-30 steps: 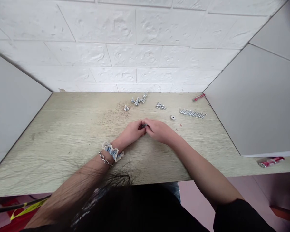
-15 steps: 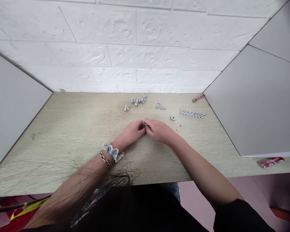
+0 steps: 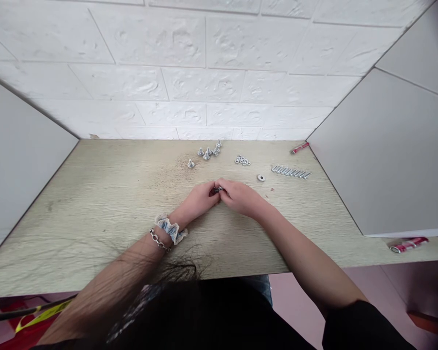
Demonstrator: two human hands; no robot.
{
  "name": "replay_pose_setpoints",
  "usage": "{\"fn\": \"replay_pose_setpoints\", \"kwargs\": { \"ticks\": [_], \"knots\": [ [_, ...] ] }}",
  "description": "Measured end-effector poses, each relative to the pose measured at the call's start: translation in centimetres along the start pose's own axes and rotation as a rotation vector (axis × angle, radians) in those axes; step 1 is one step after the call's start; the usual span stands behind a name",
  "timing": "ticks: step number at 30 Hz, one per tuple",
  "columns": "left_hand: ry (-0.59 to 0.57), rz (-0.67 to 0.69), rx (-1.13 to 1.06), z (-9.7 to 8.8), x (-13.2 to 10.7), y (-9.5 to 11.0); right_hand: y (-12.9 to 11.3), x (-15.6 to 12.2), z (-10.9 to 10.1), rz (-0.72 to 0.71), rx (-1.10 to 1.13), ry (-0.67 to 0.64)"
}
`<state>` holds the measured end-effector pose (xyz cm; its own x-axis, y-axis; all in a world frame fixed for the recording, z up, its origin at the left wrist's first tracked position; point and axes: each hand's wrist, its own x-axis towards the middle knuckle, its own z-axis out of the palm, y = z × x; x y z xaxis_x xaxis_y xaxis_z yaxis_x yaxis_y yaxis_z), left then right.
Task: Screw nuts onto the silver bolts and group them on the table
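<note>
My left hand (image 3: pixel 200 200) and my right hand (image 3: pixel 240 197) meet over the middle of the table, fingertips pinched together. Between them shows a small metal bolt (image 3: pixel 217 189), mostly hidden by the fingers; whether a nut or washer is on it I cannot make out. Beyond the hands stand several bolts fitted with washers (image 3: pixel 206 156), one of them (image 3: pixel 191 165) a little apart. A cluster of small nuts (image 3: pixel 243 161) lies to their right. Nearer my right hand is a wide round washer (image 3: pixel 261 178). Farther right, loose bolts (image 3: pixel 291 172) lie side by side in a row.
The pale wooden table (image 3: pixel 95 194) ends at a white brick-patterned wall (image 3: pixel 204 82), with grey panels on both sides. One red battery-like cylinder (image 3: pixel 300 148) lies at the back right, another (image 3: pixel 409 245) near the front right edge. Tiny reddish bits (image 3: pixel 272 189) lie near the washer.
</note>
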<state>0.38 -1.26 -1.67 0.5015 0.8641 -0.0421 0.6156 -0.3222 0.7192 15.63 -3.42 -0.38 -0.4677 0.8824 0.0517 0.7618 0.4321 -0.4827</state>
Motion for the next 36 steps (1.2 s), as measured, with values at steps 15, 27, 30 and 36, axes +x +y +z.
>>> {"fn": "replay_pose_setpoints", "kwargs": {
  "ticks": [15,27,30,36],
  "knots": [
    [0.006,0.017,0.001,0.06,-0.01,0.04,0.00,0.01,0.04,0.008,-0.008,-0.008],
    [0.014,0.030,0.014,0.09,-0.19,0.15,-0.15,-0.15,-0.01,0.017,-0.019,-0.016],
    [0.018,0.033,0.023,0.11,-0.21,0.17,-0.20,-0.17,-0.09,0.021,-0.021,-0.021],
    [0.020,0.049,0.036,0.20,-0.22,0.03,-0.38,-0.27,-0.19,0.028,-0.030,-0.022]
  ]
}}
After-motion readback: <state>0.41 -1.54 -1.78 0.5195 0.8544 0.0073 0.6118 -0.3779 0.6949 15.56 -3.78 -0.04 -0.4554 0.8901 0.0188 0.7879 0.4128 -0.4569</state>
